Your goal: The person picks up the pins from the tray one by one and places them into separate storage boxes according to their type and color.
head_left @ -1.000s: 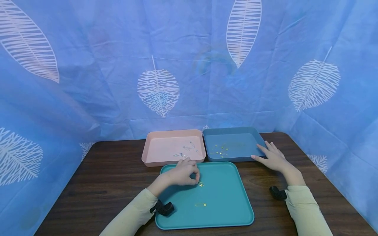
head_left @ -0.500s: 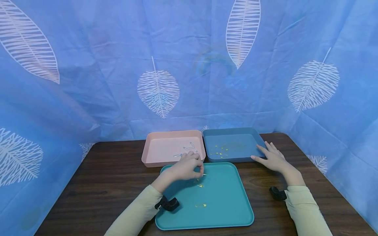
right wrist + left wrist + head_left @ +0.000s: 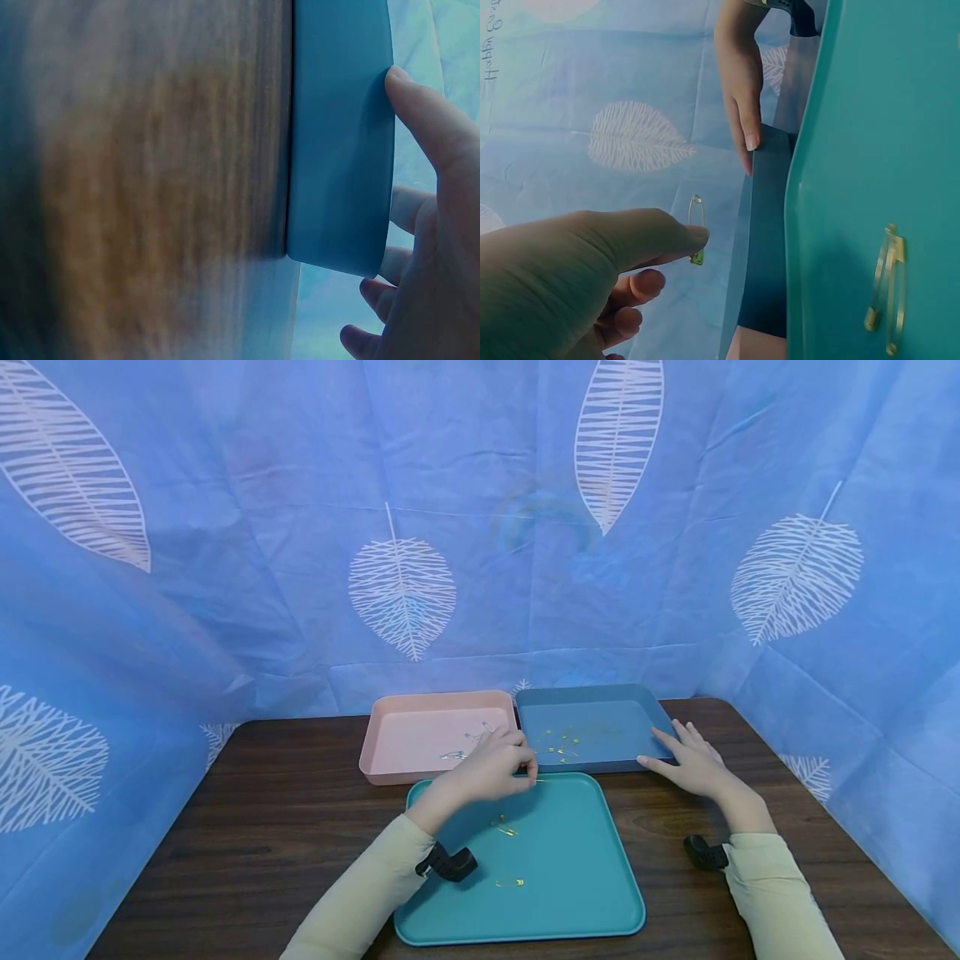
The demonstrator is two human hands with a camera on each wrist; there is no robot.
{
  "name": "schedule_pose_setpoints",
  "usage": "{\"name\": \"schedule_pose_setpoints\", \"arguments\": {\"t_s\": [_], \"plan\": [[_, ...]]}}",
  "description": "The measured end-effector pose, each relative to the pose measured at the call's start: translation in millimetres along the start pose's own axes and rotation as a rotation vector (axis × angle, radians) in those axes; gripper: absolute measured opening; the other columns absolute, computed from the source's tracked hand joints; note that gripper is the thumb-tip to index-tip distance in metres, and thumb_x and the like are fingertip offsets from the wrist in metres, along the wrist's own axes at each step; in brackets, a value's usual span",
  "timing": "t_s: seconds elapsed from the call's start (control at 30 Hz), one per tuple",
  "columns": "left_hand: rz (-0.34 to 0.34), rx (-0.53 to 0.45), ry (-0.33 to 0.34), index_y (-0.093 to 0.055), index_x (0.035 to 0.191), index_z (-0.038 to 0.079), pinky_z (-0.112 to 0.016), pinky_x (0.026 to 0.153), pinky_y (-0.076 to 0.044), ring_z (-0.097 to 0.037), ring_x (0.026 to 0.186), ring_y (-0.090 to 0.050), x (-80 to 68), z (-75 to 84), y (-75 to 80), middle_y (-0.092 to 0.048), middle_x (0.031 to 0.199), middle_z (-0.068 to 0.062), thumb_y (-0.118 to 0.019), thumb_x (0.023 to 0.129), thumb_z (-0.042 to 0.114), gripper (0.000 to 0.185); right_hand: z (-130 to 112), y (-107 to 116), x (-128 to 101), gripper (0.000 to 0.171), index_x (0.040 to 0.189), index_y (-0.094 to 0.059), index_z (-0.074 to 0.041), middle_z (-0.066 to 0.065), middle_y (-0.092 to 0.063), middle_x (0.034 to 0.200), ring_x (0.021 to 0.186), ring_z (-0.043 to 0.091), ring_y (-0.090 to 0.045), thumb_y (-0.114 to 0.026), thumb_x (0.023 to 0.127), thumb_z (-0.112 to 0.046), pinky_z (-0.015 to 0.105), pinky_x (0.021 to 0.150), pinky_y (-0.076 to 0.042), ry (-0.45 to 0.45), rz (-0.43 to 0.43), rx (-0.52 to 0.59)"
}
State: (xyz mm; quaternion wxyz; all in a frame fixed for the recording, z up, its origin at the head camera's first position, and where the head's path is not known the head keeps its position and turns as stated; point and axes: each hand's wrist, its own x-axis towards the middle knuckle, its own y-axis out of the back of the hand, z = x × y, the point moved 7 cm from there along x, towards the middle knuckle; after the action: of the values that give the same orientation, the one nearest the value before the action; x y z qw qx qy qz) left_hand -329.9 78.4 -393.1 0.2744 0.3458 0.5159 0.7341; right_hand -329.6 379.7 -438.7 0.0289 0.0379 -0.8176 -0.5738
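Observation:
My left hand [image 3: 491,770] pinches a gold safety pin [image 3: 697,257] between thumb and fingertips, above the far edge of the teal tray [image 3: 562,868]. Its looped end stands free of the thumb in the left wrist view. Two gold safety pins [image 3: 897,292] lie close together on the teal tray, and a single gold safety pin [image 3: 510,883] lies nearer its front. My right hand [image 3: 696,768] rests on the right front corner of the blue tray [image 3: 600,699], fingers spread, thumb tip [image 3: 401,75] at the rim.
Several gold safety pins [image 3: 564,751] lie in the blue tray. Left of it, the pink tray [image 3: 420,700] holds several silver safety pins [image 3: 453,755], partly hidden by my left hand. All trays stand on a dark wooden table [image 3: 225,852], before a blue leaf-patterned curtain [image 3: 480,593].
My left hand has lifted a gold safety pin from the teal tray's pins and moved away and to the right, toward the blue tray. The right hand stays in place.

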Motion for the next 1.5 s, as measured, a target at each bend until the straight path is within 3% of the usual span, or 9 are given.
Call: {"name": "schedule_pose_setpoints", "arguments": {"t_s": [0.13, 0.37, 0.77, 1.2, 1.5], "plan": [[0.03, 0.033, -0.013, -0.065, 0.079, 0.028, -0.031, 0.078, -0.026, -0.013, 0.085, -0.035, 8.3, 3.8, 3.9, -0.058, 0.093, 0.0, -0.067, 0.091, 0.027, 0.012, 0, 0, 0, 0.086, 0.15, -0.031, 0.001, 0.038, -0.009, 0.155, 0.143, 0.056, -0.005, -0.055, 0.092, -0.058, 0.077, 0.105, -0.009, -0.001, 0.0, 0.006], [0.085, 0.124, -0.007, -0.067, 0.085, 0.03, -0.027, 0.074, -0.023, -0.012, 0.085, -0.036, 21.9, 6.9, 7.6, -0.051, 0.088, 0.008, -0.065, 0.093, 0.03, 0.008, 2, 0, 1, 0.087, 0.15, -0.031, 0.001, 0.038, -0.01, 0.155, 0.144, 0.056, -0.005, -0.055, 0.092, -0.058, 0.077, 0.105, -0.009, -0.003, 0.001, 0.01], [0.227, 0.212, 0.017, -0.067, 0.088, 0.029, -0.031, 0.077, -0.024, -0.015, 0.081, -0.034, 51.1, 0.5, 11.5, -0.054, 0.09, 0.006, -0.064, 0.093, 0.032, 0.007, 5, 0, 2, 0.087, 0.15, -0.031, 0.001, 0.038, -0.01, 0.155, 0.143, 0.056, -0.004, -0.055, 0.092, -0.058, 0.078, 0.105, -0.008, 0.001, 0.006, 0.016], [0.253, 0.203, 0.13, -0.069, 0.09, 0.028, -0.03, 0.073, -0.026, -0.015, 0.084, -0.042, 80.4, -22.2, 1.8, -0.059, 0.095, 0.006, -0.062, 0.094, 0.031, 0.009, 5, -1, 2, 0.086, 0.15, -0.032, 0.0, 0.038, -0.011, 0.155, 0.144, 0.056, -0.006, -0.056, 0.091, -0.058, 0.077, 0.106, -0.009, -0.009, 0.007, 0.007], [0.214, 0.228, 0.244, -0.068, 0.093, 0.03, -0.03, 0.075, -0.027, -0.015, 0.089, -0.042, 97.6, -41.2, -9.5, -0.057, 0.097, 0.007, -0.06, 0.096, 0.033, 0.01, 6, -3, 4, 0.087, 0.15, -0.031, 0.0, 0.037, -0.011, 0.155, 0.144, 0.056, -0.005, -0.055, 0.091, -0.06, 0.077, 0.106, -0.009, -0.009, 0.007, 0.007]]}}
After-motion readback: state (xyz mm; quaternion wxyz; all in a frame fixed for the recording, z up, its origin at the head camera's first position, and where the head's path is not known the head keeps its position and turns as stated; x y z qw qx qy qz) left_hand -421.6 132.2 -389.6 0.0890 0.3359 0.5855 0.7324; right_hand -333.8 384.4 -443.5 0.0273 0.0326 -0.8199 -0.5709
